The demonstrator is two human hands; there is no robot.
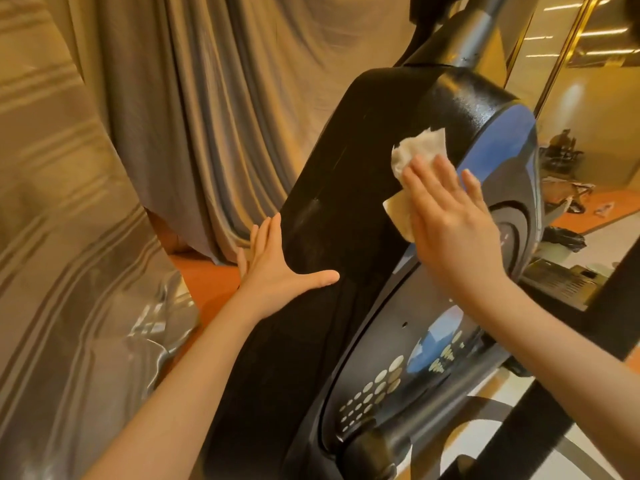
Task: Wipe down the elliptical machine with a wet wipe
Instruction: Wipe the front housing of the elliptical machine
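Right hand: fingers straight and held together, palm flat, pressing a crumpled white wipe against the black housing of the elliptical machine; nothing is pinched. Wipe: bunched, showing above and to the left of the fingertips, lying on the upper curve of the housing just beside its blue trim.
Left hand: open, fingers straight and thumb spread wide, laid flat on the left edge of the same housing, lower down and well apart from the wipe; it holds nothing.
Housing: tall, rounded, black, with faint streaks on its face.
Side panel: dark grey, marked with rows of pale dots and a blue patch, below the right forearm.
Post: grey, rising from the housing top.
Curtain: beige, pleated, behind and to the left.
Floor: orange, seen beneath the curtain hem.
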